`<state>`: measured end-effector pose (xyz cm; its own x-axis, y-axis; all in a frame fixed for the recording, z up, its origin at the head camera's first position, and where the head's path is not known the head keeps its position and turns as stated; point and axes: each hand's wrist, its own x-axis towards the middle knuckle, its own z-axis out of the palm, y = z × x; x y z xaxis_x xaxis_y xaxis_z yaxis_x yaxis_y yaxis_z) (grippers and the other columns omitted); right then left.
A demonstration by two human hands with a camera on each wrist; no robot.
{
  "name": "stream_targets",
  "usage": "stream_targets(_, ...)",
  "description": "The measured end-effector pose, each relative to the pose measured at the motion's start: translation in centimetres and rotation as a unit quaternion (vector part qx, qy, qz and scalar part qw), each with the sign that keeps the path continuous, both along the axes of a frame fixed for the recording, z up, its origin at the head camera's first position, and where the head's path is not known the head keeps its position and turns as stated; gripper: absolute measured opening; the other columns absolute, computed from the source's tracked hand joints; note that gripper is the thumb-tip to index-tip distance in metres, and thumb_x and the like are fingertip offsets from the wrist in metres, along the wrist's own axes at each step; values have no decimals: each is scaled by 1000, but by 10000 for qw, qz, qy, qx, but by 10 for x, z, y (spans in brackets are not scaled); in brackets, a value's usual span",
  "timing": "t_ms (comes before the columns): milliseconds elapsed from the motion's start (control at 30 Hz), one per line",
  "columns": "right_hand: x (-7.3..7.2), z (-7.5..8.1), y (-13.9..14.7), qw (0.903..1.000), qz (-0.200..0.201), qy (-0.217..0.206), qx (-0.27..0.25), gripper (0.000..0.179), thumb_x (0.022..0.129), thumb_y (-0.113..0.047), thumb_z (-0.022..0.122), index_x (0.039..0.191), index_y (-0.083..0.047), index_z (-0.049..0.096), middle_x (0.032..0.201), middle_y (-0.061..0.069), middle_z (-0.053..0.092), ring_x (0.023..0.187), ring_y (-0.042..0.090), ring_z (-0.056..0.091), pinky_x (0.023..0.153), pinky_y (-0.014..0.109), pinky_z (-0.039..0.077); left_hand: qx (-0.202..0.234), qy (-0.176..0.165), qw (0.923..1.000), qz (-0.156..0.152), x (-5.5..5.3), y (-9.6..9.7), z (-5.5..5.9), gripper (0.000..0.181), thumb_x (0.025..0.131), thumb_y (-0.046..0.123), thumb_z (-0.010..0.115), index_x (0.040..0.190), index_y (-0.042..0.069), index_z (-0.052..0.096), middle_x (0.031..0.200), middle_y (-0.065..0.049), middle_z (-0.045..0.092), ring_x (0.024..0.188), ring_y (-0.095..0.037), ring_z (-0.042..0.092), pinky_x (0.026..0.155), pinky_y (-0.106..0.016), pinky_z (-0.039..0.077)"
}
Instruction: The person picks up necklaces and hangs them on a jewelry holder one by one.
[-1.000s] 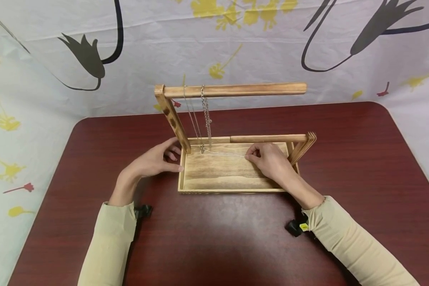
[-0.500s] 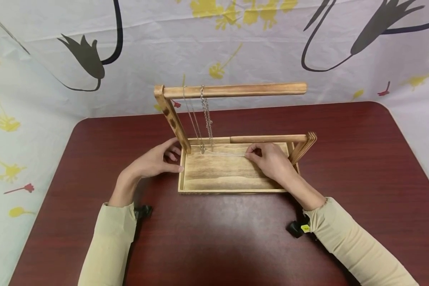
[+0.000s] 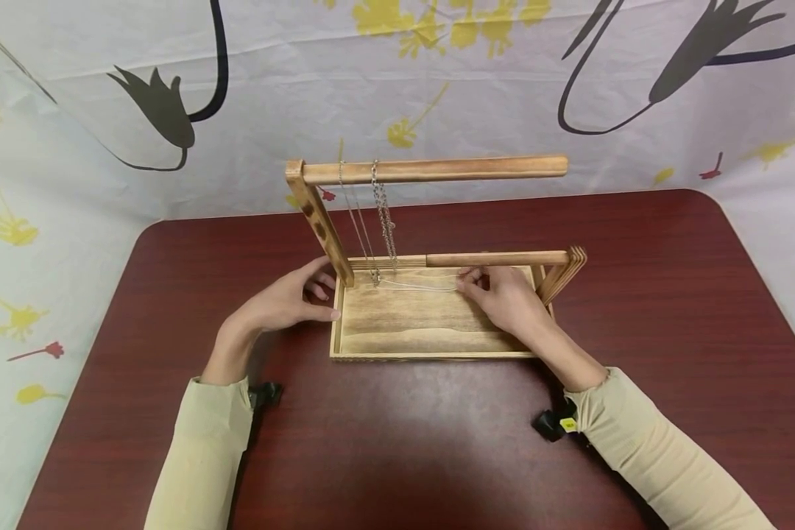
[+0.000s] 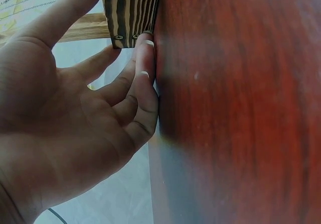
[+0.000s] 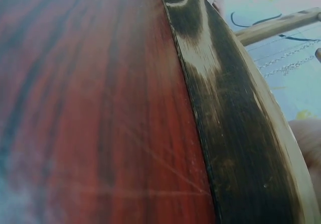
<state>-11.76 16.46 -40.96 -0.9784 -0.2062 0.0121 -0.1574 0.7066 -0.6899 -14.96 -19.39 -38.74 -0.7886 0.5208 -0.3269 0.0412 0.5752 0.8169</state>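
A wooden jewelry stand with a shallow tray base stands on the table. My left hand holds its left end, thumb on the side rim and other fingers near the rear corner, partly hidden by the post. Between thumb and forefinger, my right hand pinches a thin silver necklace, whose strands stretch leftward low over the tray. Its far end meets a small pendant hanging near the left post; whether they are joined cannot be told. Thicker chain necklaces hang from the upper bar.
A lower bar runs along the tray's back from a slanted right post. Dark red tabletop surrounds the stand. Behind it hangs a patterned white cloth. Each forearm carries a black wrist camera.
My right hand has shifted very slightly to the right, with the necklace still pinched. The thicker hanging chains have swayed a little rightward at the bottom. My left hand stays put.
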Motion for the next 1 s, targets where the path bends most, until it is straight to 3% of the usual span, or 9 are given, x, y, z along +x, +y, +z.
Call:
stream_targets(633, 11, 9, 4, 9992, 198, 137, -319, 7, 94, -12, 68, 100, -13, 72, 93, 1, 70, 86, 16, 61, 81, 35, 46, 0, -17, 10000, -14, 2, -1, -1, 95, 85, 13, 80, 158, 9, 20, 129, -17, 52, 109, -29, 53, 95, -43, 44)
stream_targets(833, 13, 17, 3, 9974, 260, 223, -634, 8, 93, -7, 68, 100, -10, 70, 83, 3, 69, 72, 16, 61, 65, 27, 48, 105, 39, 9999, -55, 0, -1, -3, 93, 85, 11, 80, 157, 8, 22, 128, -18, 53, 109, -30, 53, 95, -44, 43)
stream_targets(1000, 15, 22, 2, 9944, 311, 152, -995, 10, 92, -4, 70, 101, -7, 71, 86, 4, 71, 76, 16, 63, 66, 23, 49, 155, 73, 9998, -77, -1, -1, -3, 92, 85, 11, 79, 157, 6, 21, 127, -20, 53, 109, -32, 53, 97, -45, 42)
